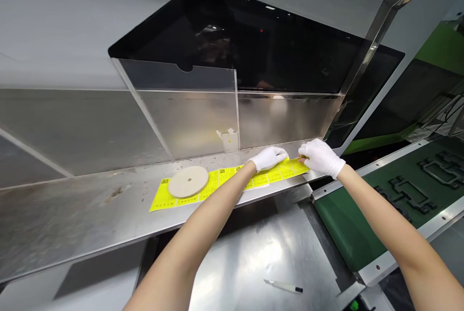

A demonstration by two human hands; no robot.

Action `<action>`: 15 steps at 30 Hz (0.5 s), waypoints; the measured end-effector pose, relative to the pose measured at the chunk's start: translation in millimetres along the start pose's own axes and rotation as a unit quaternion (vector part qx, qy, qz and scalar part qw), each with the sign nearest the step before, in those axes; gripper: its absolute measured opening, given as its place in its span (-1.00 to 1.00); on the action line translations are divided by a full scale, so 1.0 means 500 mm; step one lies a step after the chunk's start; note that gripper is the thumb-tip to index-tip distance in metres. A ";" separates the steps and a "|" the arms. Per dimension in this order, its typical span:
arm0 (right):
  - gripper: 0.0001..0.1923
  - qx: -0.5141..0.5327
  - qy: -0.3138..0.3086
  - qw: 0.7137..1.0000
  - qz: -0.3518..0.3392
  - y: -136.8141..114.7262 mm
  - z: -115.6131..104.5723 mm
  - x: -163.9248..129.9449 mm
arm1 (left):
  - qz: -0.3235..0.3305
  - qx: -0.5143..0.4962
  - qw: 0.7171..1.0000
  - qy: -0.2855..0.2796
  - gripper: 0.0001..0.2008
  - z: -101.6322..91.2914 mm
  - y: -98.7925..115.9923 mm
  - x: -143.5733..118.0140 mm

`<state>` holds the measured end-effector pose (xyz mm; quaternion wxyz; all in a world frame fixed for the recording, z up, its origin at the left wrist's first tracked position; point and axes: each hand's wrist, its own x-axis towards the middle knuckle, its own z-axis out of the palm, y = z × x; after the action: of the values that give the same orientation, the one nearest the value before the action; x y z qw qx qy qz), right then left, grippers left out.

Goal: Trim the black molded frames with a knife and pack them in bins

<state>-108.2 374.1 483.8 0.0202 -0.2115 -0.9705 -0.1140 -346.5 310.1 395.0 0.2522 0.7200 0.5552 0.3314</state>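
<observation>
A long strip of yellow printed labels [221,176] lies flat on a raised steel shelf [90,214]. My left hand [268,158], in a white glove, presses flat on the strip near its right end. Just to the right, my gloved right hand [321,156] pinches at the strip's right edge, fingers curled around a label [302,159]. A round beige disc [188,181] rests on the left part of the strip.
A clear plastic holder [188,108] stands behind the shelf under a dark glossy panel [253,40]. Below lies a steel table with a small white knife [282,286]. A green conveyor belt [398,204] carrying dark frame-shaped parts runs at the right.
</observation>
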 end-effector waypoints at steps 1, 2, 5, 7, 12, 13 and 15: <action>-0.85 -0.007 0.006 1.000 -0.022 -0.004 -0.002 -0.008 | -0.002 0.002 1.000 0.003 -0.65 -0.001 0.001 0.000; -0.84 -0.014 0.015 0.999 -0.041 -0.008 -0.002 -0.015 | -0.004 0.003 1.000 0.007 -0.65 -0.001 0.002 0.000; -0.84 -0.023 0.038 0.998 -0.055 -0.014 0.001 -0.037 | -0.005 0.009 1.000 0.012 -0.63 -0.001 0.007 -0.003; -0.84 0.000 0.042 0.998 -0.043 -0.018 -0.004 -0.059 | -0.004 0.015 1.000 0.010 -0.63 0.001 0.010 -0.008; -0.85 0.236 0.119 0.965 0.006 -0.039 -0.059 -0.158 | -0.023 0.034 0.999 0.010 -0.63 -0.008 0.027 -0.003; -0.86 0.281 0.122 0.951 0.040 -0.045 -0.072 -0.177 | -0.030 0.037 0.999 0.014 -0.64 -0.015 0.038 0.002; -0.84 0.328 0.099 0.934 0.103 -0.055 -0.090 -0.199 | -0.040 0.042 0.998 0.037 -0.62 -0.034 0.073 0.012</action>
<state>-29.6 298.8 513.1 0.1959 -0.2795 -0.9200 0.1925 -335.2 306.3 434.0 0.2143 0.6943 0.6057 0.3242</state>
